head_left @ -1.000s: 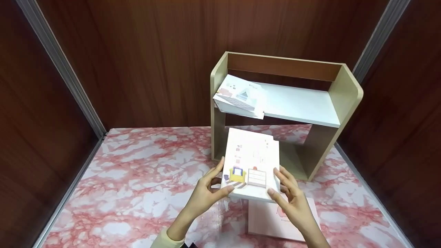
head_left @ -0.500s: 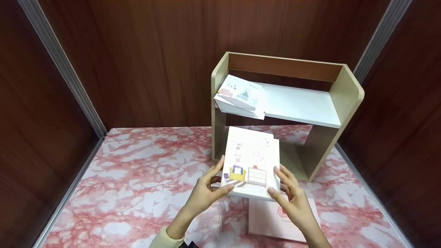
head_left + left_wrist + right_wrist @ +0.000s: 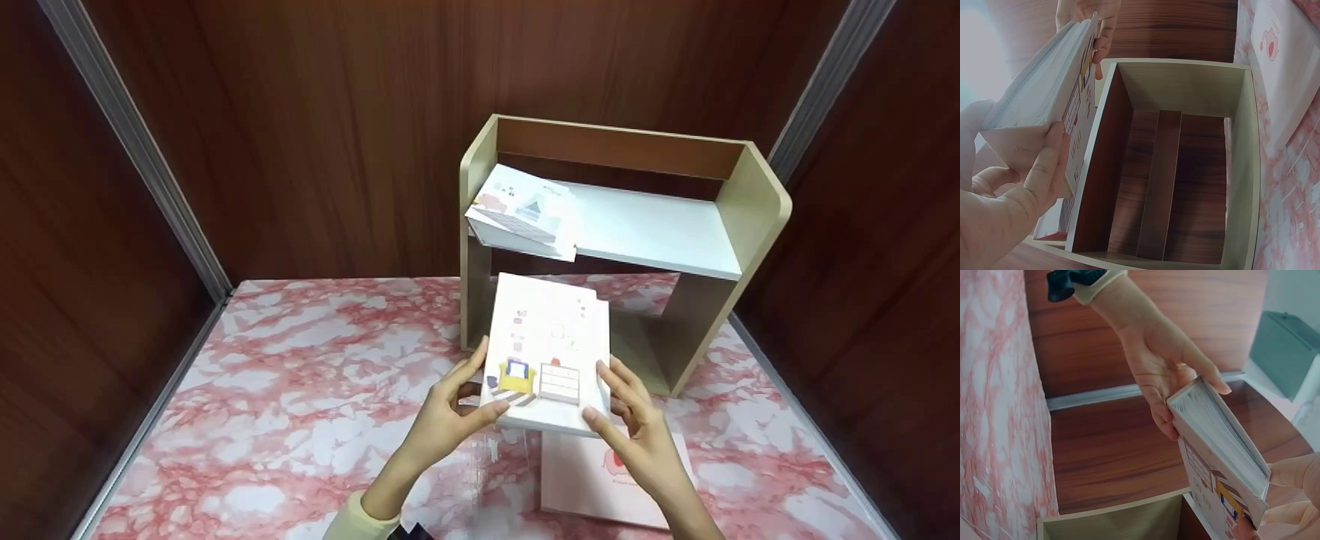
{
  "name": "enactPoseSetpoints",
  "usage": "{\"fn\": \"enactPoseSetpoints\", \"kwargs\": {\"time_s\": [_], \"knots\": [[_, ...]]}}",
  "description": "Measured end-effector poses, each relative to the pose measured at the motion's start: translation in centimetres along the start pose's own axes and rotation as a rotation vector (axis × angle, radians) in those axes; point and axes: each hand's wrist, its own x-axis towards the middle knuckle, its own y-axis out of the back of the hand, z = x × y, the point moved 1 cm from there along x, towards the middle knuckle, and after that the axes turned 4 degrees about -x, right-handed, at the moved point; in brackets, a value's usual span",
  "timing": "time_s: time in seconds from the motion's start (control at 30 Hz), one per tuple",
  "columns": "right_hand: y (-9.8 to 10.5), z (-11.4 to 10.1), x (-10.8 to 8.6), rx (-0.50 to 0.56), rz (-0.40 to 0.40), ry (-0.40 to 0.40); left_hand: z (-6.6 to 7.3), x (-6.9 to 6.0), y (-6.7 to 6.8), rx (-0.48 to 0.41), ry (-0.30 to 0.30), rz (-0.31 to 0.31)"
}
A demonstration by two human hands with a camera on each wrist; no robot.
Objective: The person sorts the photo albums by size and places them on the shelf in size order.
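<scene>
Both hands grip a thick white book (image 3: 551, 337) by its lower left and right sides, its cover printed with a yellow armchair and drawers. The left hand (image 3: 448, 416) has its thumb on the cover's lower left; the right hand (image 3: 637, 435) pinches the right side, thumb at the lower corner. In the left wrist view the left hand (image 3: 1013, 194) holds the book (image 3: 1044, 84), page edges showing. The right wrist view shows the right hand (image 3: 1294, 489) at the book's (image 3: 1219, 433) near end. A pink elephant book (image 3: 585, 484) lies flat below.
A two-level wooden shelf unit (image 3: 754, 210) stands behind the held book. On its white upper shelf (image 3: 645, 225), at the left, another white book (image 3: 521, 210) lies tilted, jutting over the front edge. Brown panels (image 3: 337, 135) surround the red-and-white marbled table (image 3: 315, 360).
The held book has risen very slightly in the head view, toward the shelf. Both hands keep their grip, and the other books have not moved.
</scene>
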Motion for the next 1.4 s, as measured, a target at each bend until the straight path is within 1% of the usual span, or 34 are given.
{"fn": "enactPoseSetpoints", "kwargs": {"time_s": [0.37,0.7,0.83,1.03,1.13,1.4], "knots": [[0.0,-0.1,0.2,-0.018,0.013,0.005,0.2,0.1,0.0,0.000,-0.014,0.015],[0.1,-0.2,0.5,-0.018,0.031,0.027,0.5,0.3,0.1,0.021,-0.027,0.001],[0.1,-0.3,0.6,-0.020,0.027,0.027,0.6,0.5,0.1,0.024,-0.031,-0.002],[0.2,-0.4,0.8,0.001,0.021,0.029,0.6,0.7,0.2,0.027,-0.021,0.007],[0.2,-0.5,0.9,-0.004,0.021,0.031,0.6,0.9,0.2,0.026,-0.025,0.011],[0.3,-0.6,1.2,-0.004,0.020,0.077,0.8,1.2,0.2,0.026,-0.043,0.009]]}}
